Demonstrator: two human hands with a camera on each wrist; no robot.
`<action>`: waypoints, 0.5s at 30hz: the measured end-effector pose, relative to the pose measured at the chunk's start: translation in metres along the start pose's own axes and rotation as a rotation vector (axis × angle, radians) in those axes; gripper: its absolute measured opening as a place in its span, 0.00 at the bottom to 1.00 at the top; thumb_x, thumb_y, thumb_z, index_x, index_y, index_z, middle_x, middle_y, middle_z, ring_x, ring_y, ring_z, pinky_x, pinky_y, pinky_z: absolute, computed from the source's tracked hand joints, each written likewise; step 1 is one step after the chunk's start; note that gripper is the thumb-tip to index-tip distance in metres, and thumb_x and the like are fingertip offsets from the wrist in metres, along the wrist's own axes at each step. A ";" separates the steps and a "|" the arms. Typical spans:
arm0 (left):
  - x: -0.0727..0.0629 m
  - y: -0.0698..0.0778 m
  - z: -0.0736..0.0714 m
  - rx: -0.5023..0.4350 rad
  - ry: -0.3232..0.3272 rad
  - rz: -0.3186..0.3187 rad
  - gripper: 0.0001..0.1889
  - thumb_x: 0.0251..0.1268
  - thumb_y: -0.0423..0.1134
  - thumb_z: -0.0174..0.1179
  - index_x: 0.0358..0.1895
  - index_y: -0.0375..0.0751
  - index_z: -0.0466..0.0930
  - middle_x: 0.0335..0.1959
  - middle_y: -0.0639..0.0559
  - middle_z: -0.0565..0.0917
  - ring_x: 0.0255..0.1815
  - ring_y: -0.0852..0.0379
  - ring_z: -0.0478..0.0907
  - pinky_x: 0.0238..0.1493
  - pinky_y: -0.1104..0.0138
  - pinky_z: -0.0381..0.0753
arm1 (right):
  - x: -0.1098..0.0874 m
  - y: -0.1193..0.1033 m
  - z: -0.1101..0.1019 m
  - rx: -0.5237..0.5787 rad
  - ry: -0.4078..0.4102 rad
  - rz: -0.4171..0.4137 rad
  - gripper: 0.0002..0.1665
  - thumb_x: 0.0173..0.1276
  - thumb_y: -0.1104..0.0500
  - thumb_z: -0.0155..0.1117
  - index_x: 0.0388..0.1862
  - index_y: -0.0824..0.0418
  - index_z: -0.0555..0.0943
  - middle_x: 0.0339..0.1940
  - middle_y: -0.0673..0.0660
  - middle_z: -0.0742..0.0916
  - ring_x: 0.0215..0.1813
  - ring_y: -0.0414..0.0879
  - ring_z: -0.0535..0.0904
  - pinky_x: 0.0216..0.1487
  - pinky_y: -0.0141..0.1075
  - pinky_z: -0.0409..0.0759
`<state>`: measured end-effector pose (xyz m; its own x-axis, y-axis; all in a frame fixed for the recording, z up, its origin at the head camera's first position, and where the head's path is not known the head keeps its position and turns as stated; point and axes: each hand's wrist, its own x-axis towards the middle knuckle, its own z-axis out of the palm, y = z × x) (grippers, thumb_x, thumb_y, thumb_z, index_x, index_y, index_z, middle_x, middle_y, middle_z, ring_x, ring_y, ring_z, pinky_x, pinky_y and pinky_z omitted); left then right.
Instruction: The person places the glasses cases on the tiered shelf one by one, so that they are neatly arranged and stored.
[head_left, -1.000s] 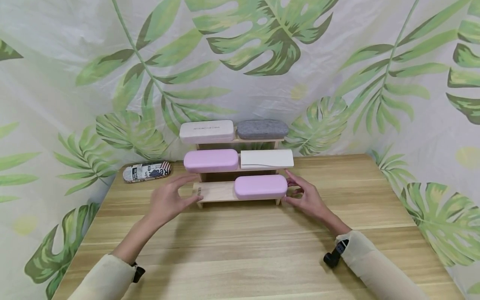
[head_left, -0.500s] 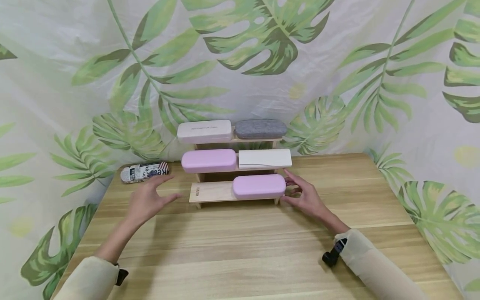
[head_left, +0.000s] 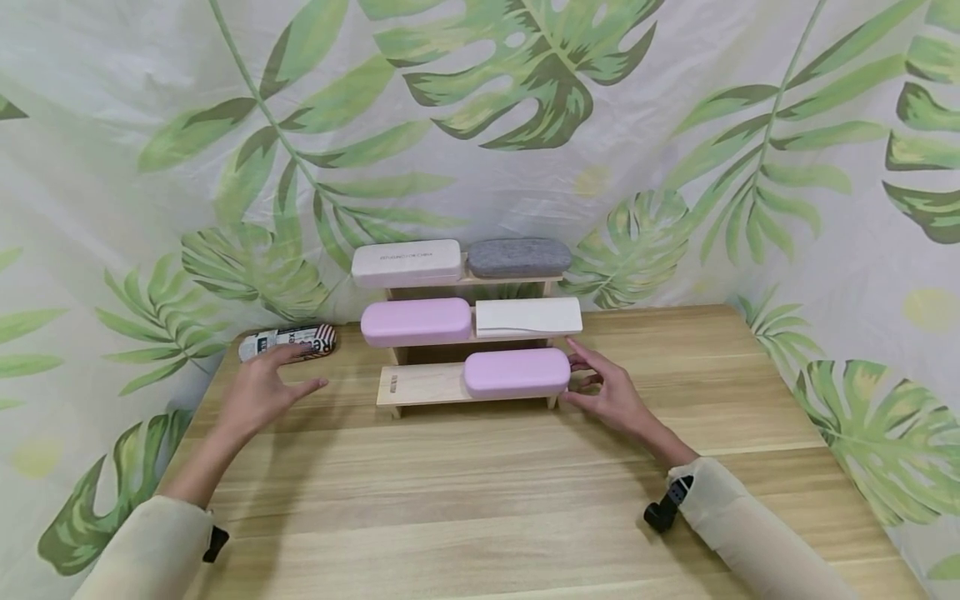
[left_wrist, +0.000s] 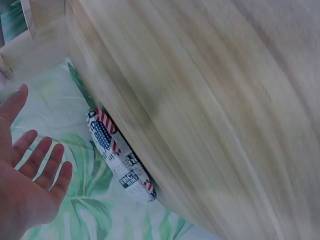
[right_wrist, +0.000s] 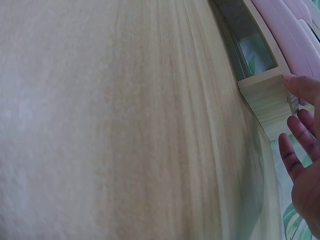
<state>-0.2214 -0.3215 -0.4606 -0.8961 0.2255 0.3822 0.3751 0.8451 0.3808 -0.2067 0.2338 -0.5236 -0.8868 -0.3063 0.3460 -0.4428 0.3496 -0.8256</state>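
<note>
A patterned glasses case [head_left: 318, 340] with newsprint and flag stripes lies at the table's back left. My left hand [head_left: 255, 396] is spread beside and in front of it, partly covering it in the head view; in the left wrist view the fingers are apart from it. A three-tier wooden rack [head_left: 420, 383] stands in the middle. On its bottom tier, at the right, sits a pink glasses case [head_left: 517, 372]. My right hand [head_left: 611, 396] is at that end, the thumb [right_wrist: 302, 87] at the rack's corner and the other fingers loosely bent.
On the middle tier sit another pink case [head_left: 416, 322] and a white flap case [head_left: 528, 317]. The top tier bears a pale lettered case [head_left: 407, 263] and a grey fabric case [head_left: 519, 257]. A leaf-print cloth [head_left: 480, 192] hangs behind the wooden table [head_left: 480, 500].
My left hand has moved left, from the bottom tier's left end to the patterned glasses case. The right hand has stayed at the rack's right end. The cases have not moved.
</note>
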 end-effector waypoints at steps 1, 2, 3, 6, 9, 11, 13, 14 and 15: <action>0.001 -0.002 0.000 0.000 0.003 0.009 0.33 0.52 0.44 0.83 0.60 0.31 0.85 0.56 0.28 0.86 0.56 0.26 0.82 0.54 0.36 0.79 | 0.000 0.000 0.000 0.002 -0.001 0.003 0.55 0.58 0.71 0.82 0.83 0.63 0.66 0.62 0.67 0.86 0.60 0.61 0.84 0.52 0.54 0.88; 0.002 -0.005 0.000 0.003 0.006 0.021 0.33 0.51 0.44 0.83 0.59 0.31 0.85 0.56 0.28 0.86 0.56 0.26 0.82 0.53 0.36 0.79 | 0.000 0.000 0.000 0.004 -0.002 0.007 0.55 0.58 0.71 0.82 0.83 0.63 0.66 0.62 0.67 0.86 0.60 0.61 0.84 0.52 0.54 0.88; 0.004 -0.008 0.000 0.006 0.006 0.029 0.33 0.51 0.43 0.84 0.59 0.31 0.85 0.56 0.28 0.86 0.56 0.26 0.83 0.53 0.36 0.80 | 0.000 0.000 0.000 0.006 -0.001 0.010 0.55 0.58 0.71 0.82 0.83 0.62 0.66 0.62 0.67 0.86 0.60 0.60 0.84 0.52 0.54 0.88; 0.009 -0.018 -0.001 0.014 -0.007 0.037 0.33 0.51 0.43 0.83 0.60 0.30 0.85 0.55 0.27 0.86 0.55 0.26 0.82 0.53 0.36 0.79 | 0.000 0.001 0.000 0.011 0.002 0.014 0.55 0.58 0.71 0.82 0.83 0.62 0.66 0.62 0.67 0.86 0.60 0.61 0.84 0.52 0.55 0.87; 0.013 -0.028 -0.003 0.038 -0.028 0.029 0.34 0.51 0.45 0.83 0.60 0.29 0.84 0.56 0.26 0.85 0.56 0.24 0.81 0.54 0.35 0.78 | 0.000 0.002 0.000 0.023 0.006 0.010 0.55 0.58 0.72 0.82 0.82 0.64 0.66 0.62 0.68 0.86 0.59 0.63 0.84 0.52 0.58 0.87; 0.016 -0.034 -0.005 0.049 -0.044 0.015 0.35 0.51 0.46 0.83 0.61 0.30 0.84 0.57 0.25 0.85 0.56 0.23 0.80 0.53 0.34 0.78 | 0.000 0.003 0.000 0.030 0.008 0.006 0.55 0.57 0.72 0.82 0.82 0.66 0.66 0.62 0.69 0.85 0.59 0.64 0.84 0.51 0.60 0.86; 0.018 -0.041 -0.006 0.063 -0.060 0.001 0.37 0.52 0.48 0.83 0.63 0.31 0.83 0.58 0.26 0.84 0.57 0.23 0.80 0.53 0.34 0.78 | 0.000 0.004 0.000 0.034 0.008 0.009 0.55 0.57 0.72 0.82 0.82 0.67 0.65 0.62 0.70 0.85 0.59 0.65 0.84 0.51 0.61 0.86; 0.019 -0.044 -0.006 0.065 -0.070 -0.006 0.37 0.52 0.48 0.83 0.63 0.31 0.83 0.59 0.26 0.83 0.57 0.23 0.80 0.54 0.33 0.78 | 0.000 0.004 0.001 0.033 0.007 0.010 0.55 0.58 0.72 0.82 0.82 0.67 0.65 0.62 0.70 0.85 0.60 0.65 0.84 0.51 0.62 0.86; 0.020 -0.047 -0.006 0.062 -0.081 -0.014 0.38 0.53 0.49 0.83 0.64 0.31 0.82 0.60 0.26 0.83 0.58 0.23 0.79 0.54 0.33 0.78 | 0.001 0.003 0.001 0.028 0.005 0.011 0.55 0.58 0.72 0.82 0.82 0.66 0.65 0.62 0.70 0.85 0.60 0.65 0.84 0.52 0.61 0.86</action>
<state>-0.2557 -0.3595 -0.4652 -0.9182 0.2503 0.3069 0.3497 0.8761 0.3319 -0.2085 0.2342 -0.5264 -0.8924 -0.2978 0.3390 -0.4291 0.3278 -0.8417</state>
